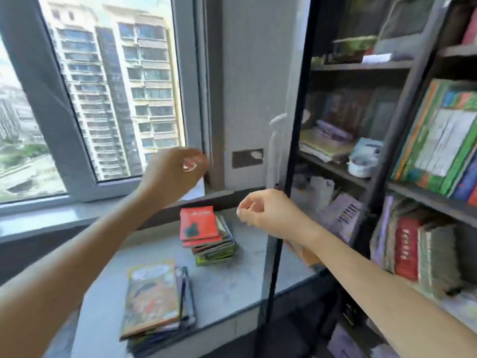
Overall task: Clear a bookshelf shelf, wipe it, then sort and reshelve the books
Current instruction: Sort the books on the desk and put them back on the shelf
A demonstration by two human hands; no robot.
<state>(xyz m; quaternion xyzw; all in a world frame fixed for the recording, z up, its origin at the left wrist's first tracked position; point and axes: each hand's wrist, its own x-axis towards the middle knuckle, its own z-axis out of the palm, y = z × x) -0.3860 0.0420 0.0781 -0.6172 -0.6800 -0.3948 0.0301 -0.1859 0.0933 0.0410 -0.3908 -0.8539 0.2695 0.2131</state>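
Note:
Both my hands hang in the air above the grey window sill [227, 288]. My left hand [175, 174] is raised near the window frame, fingers loosely curled, holding nothing. My right hand [268, 210] hovers near the glass door's black edge [289, 161], fingers also loosely curled and empty. Below them on the sill stands a small stack of books with a red cover on top [206, 233]. A second stack with a large orange-and-yellow cover [154, 298] lies nearer to me. The dark bookshelf [387, 65] on the right holds many books.
A big window [103, 86] fills the left, with tower blocks outside. The bookshelf's open glass door stands between sill and shelves. A white cup [361, 166] and lying books sit on the middle shelf. Upright books, one with a red spine [406, 249], fill the lower right shelf.

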